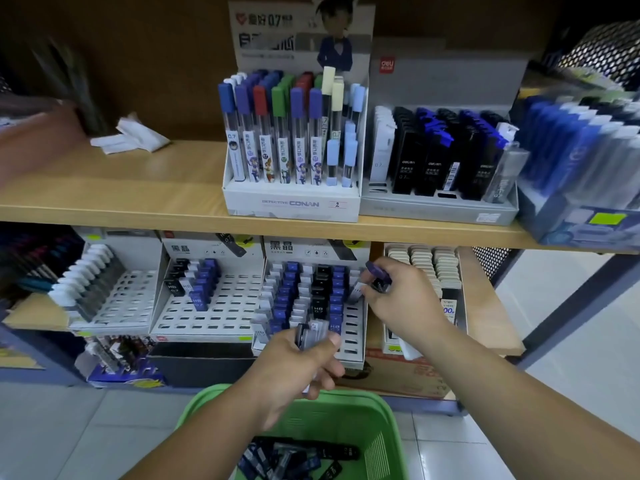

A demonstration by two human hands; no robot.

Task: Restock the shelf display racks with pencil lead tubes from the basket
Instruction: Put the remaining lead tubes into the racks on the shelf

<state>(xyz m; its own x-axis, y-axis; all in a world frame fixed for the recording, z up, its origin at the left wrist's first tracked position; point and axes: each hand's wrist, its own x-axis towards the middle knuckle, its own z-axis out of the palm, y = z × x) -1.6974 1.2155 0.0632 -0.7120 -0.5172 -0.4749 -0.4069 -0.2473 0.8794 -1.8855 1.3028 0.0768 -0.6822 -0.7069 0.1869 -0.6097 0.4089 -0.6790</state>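
Observation:
A green plastic basket (384, 431) sits low in front of me, with several dark and blue pencil lead tubes (294, 459) lying in its bottom. My left hand (298, 365) is closed around a small bunch of lead tubes (310, 336), held just above the basket and in front of the lower shelf. My right hand (398, 296) pinches one blue-capped lead tube (375, 275) at the right edge of a white slotted display rack (353, 327) on the lower shelf. That rack holds rows of blue, white and black tubes, and its right column has open slots.
Two more slotted racks (211, 306) stand to the left, mostly open slots. A rack of eraser-like items (426, 268) is to the right. The upper wooden shelf (138, 192) carries a cartoon-printed lead display (294, 199) and boxes of black and blue lead cases (440, 202). The floor is tiled.

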